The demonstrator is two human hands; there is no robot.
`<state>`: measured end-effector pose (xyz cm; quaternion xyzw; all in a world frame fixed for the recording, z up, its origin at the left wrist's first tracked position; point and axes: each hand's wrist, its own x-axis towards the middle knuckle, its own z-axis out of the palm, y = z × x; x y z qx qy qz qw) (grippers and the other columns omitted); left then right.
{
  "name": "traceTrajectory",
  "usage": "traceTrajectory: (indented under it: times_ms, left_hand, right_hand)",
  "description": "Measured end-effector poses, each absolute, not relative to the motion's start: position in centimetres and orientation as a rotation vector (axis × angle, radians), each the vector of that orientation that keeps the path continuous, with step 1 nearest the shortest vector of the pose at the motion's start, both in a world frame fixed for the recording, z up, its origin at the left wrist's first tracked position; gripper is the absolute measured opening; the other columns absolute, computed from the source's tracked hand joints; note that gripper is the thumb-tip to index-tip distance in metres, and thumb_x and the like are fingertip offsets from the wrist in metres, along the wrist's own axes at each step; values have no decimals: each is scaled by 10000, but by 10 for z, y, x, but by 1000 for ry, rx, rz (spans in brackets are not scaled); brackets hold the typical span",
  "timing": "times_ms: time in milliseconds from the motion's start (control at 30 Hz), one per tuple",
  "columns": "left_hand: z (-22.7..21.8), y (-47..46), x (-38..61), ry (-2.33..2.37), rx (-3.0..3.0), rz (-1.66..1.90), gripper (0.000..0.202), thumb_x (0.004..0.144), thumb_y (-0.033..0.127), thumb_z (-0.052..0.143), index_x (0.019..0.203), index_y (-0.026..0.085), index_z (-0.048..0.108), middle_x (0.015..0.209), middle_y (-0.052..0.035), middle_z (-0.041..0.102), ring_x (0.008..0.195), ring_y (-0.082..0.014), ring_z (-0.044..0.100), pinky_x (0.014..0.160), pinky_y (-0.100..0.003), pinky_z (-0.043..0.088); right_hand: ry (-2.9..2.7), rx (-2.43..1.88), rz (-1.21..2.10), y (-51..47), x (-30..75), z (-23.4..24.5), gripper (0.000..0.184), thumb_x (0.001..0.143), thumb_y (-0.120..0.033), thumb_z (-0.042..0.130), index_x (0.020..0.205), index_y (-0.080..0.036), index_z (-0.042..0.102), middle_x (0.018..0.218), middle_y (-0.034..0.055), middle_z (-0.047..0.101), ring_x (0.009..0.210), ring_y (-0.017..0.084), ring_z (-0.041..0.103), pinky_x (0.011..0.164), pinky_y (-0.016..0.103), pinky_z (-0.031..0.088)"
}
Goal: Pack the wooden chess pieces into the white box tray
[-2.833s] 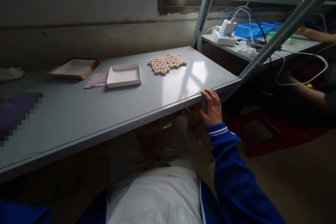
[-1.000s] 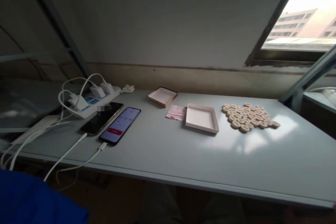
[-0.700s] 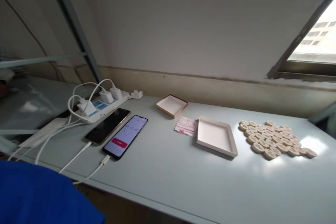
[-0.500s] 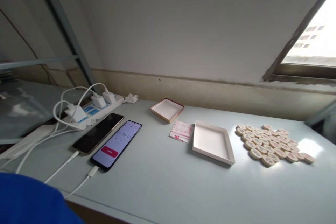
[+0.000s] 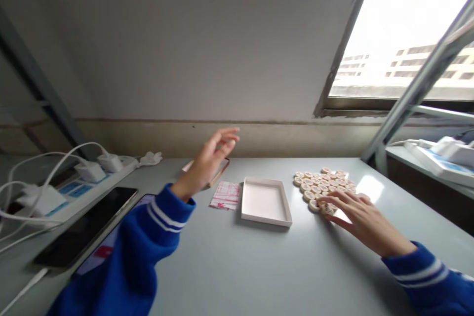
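Observation:
My left hand (image 5: 209,158) is raised above the grey table (image 5: 229,266), fingers spread and holding nothing, over the red-edged box lid (image 5: 221,167). My right hand (image 5: 357,217) lies flat and open on the table, its fingertips touching the near edge of a cluster of several round wooden game pieces (image 5: 322,185). A shallow white box tray (image 5: 264,201) sits between the two hands. A folded pink-printed paper (image 5: 226,194) lies just left of the tray. Both sleeves are blue with white stripes.
At the left lie a white power strip (image 5: 79,185) with chargers and cables, a dark phone (image 5: 87,224) and a lit phone partly hidden by my sleeve. A metal frame post (image 5: 414,89) and a neighbouring desk with another power strip (image 5: 440,155) stand at the right.
Both hands have come into view: the left rose over the lid, the right landed by the wooden pieces. The camera turned right and tilted, so the phones slid to the left edge.

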<state>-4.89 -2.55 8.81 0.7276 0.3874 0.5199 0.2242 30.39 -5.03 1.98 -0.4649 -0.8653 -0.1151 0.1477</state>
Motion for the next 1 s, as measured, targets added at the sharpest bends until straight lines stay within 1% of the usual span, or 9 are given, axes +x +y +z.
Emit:
traceTrajectory:
  times_ms: [133, 233, 300, 400, 600, 700, 767, 867, 1000]
  left_hand:
    - [30, -6, -11, 1473, 2126, 1196, 266, 775, 242, 469, 1024, 174, 538, 961, -60, 536, 953, -181, 491, 883, -348, 380]
    - [4, 1, -1, 1558, 2064, 1023, 224, 770, 199, 458, 950, 148, 580, 963, -72, 542, 949, -168, 510, 879, -297, 389]
    - [1, 0, 0, 1532, 2031, 982, 200, 765, 166, 450, 898, 138, 597, 938, -71, 562, 918, -158, 527, 857, -273, 401]
    - [3, -7, 0, 1484, 2023, 977, 195, 761, 141, 438, 864, 141, 603, 904, -61, 586, 872, -150, 541, 823, -267, 418]
    - [-3, -12, -1, 1463, 1978, 1108, 264, 822, 193, 340, 916, 159, 584, 932, -66, 602, 899, -153, 543, 841, -284, 414]
    - [-6, -11, -2, 1448, 2013, 1093, 306, 839, 186, 282, 864, 162, 586, 888, -61, 595, 873, -149, 543, 831, -276, 416]
    - [-6, -12, -2, 1426, 2029, 1073, 319, 842, 180, 263, 874, 161, 580, 897, -62, 577, 886, -141, 537, 838, -258, 408]
    - [-3, -14, -2, 1410, 2010, 1017, 247, 823, 217, 343, 937, 168, 556, 950, -58, 544, 915, -135, 528, 850, -236, 399]
    - [1, -16, 0, 1415, 2016, 950, 217, 752, 281, 488, 941, 186, 540, 973, -46, 523, 936, -153, 517, 853, -258, 400]
  right_hand:
    - [-2558, -1449, -173, -45, 286, 26, 250, 810, -407, 417, 924, -249, 575, 962, 61, 584, 895, 226, 524, 727, 375, 410]
    - [-2536, -1472, -94, -46, 275, 33, 204, 786, -395, 473, 859, -240, 584, 909, 51, 582, 862, 226, 515, 728, 382, 402]
    - [-2498, -1428, -18, -45, 266, 41, 206, 775, -405, 493, 863, -242, 585, 895, 47, 576, 846, 215, 510, 729, 367, 400]
    - [-2429, -1323, 73, -38, 238, 52, 216, 797, -380, 474, 933, -244, 572, 869, 41, 571, 818, 184, 508, 717, 320, 399]
    - [-2592, -1182, -19, -24, 152, 43, 190, 778, -320, 521, 947, -249, 569, 823, 23, 598, 781, 179, 522, 693, 316, 350]
    - [-2547, -1194, -97, -24, 139, 34, 247, 771, -269, 531, 1014, -228, 529, 834, 30, 609, 785, 184, 530, 700, 328, 332]
    - [-2477, -1232, -80, -21, 146, 34, 285, 772, -272, 528, 1053, -231, 500, 850, 28, 612, 794, 181, 536, 701, 325, 334]
    - [-2411, -1355, 0, -12, 173, 39, 209, 784, -302, 506, 985, -250, 529, 819, 5, 614, 743, 165, 547, 683, 317, 350]
    - [-2318, -1593, -70, 3, 222, 39, 129, 773, -293, 509, 858, -225, 580, 802, 13, 617, 771, 187, 554, 694, 333, 370]
